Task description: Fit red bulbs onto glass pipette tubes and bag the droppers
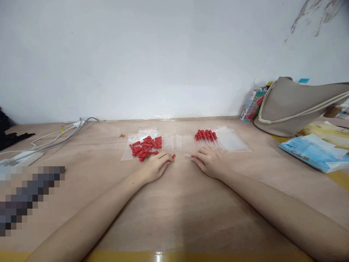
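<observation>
A: Nearest the camera: bare forearms (103,213). Fingers?

B: Left hand (158,165) pinches a red bulb (173,156); right hand (208,162) pinches a thin whitish tube (188,155). Tube lies roughly sideways, free end facing the bulb, small gap.

A: Further out?

B: Rubbery-looking spare bulbs (146,146) heaped left on a clear bag (126,155), slim see-through tubes (178,142) lined up between, red-topped ones (203,134) right.

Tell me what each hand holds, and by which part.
Left hand: a red piece, gripped behind its protruding end. Right hand: a thin pale tube, likewise; how far each grip reaches is hidden.
</observation>
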`<state>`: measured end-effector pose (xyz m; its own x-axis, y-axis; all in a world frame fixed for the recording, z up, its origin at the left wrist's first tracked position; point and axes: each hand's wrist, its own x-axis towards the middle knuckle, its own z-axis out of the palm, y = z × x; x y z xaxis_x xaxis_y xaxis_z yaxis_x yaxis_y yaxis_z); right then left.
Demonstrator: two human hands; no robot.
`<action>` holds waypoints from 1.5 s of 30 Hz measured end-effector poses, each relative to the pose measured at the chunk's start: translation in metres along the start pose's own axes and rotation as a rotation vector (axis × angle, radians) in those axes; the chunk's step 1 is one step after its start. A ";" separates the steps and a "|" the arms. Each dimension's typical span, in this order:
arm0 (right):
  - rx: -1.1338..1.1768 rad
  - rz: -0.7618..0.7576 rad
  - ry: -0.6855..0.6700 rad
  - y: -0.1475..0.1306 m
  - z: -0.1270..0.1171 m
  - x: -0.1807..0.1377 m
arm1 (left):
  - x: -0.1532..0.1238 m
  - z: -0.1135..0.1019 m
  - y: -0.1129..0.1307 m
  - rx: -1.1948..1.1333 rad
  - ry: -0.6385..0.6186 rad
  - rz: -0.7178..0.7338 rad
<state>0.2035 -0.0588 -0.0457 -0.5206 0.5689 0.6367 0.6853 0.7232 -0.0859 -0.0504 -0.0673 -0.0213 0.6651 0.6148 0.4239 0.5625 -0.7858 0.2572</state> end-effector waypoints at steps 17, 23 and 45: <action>-0.040 0.016 -0.032 -0.011 0.005 0.003 | 0.011 0.015 0.006 -0.068 0.160 -0.159; -0.050 -0.014 -0.019 -0.013 0.005 0.005 | 0.012 0.017 0.009 -0.090 0.177 -0.114; -0.009 -0.195 -0.013 -0.010 0.000 0.008 | 0.008 0.023 0.007 -0.118 0.099 -0.004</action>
<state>0.1925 -0.0618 -0.0402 -0.6506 0.4235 0.6304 0.5751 0.8169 0.0447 -0.0300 -0.0665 -0.0360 0.6079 0.6128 0.5050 0.4997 -0.7894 0.3564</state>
